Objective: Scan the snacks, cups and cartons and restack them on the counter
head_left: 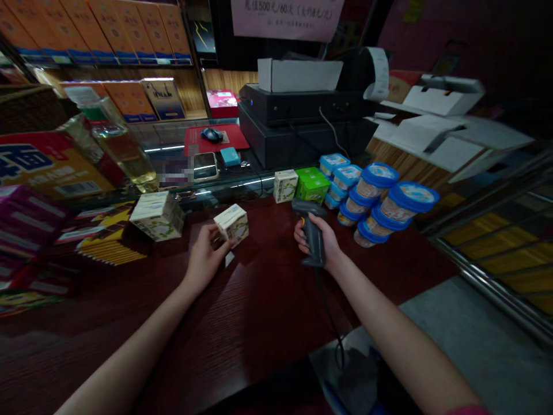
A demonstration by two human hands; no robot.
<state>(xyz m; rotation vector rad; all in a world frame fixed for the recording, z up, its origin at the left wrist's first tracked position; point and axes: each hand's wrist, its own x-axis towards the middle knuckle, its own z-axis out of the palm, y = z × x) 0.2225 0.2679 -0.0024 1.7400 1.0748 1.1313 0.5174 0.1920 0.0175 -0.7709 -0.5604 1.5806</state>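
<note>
My left hand (206, 252) grips a small white-and-green carton (233, 223) by its near left side, just over the dark red counter (259, 300). In my right hand (326, 239) is a dark grey barcode scanner (314, 236), fingers wrapped round its handle and its head tilted up to the left. A black cable hangs from the handle. Left of the held carton stand similar white-and-green cartons (159, 218). Beyond the scanner are another white carton (285, 186) and green boxes (311, 184).
Stacked blue-lidded tubs (384, 210) stand at the right, near a metal rack (496, 288). A bottle (121, 147), yellow-brown packets (112, 239) and purple boxes (30, 225) crowd the left. Behind are a phone (205, 166), a mouse (211, 135) and a black cash drawer (298, 138).
</note>
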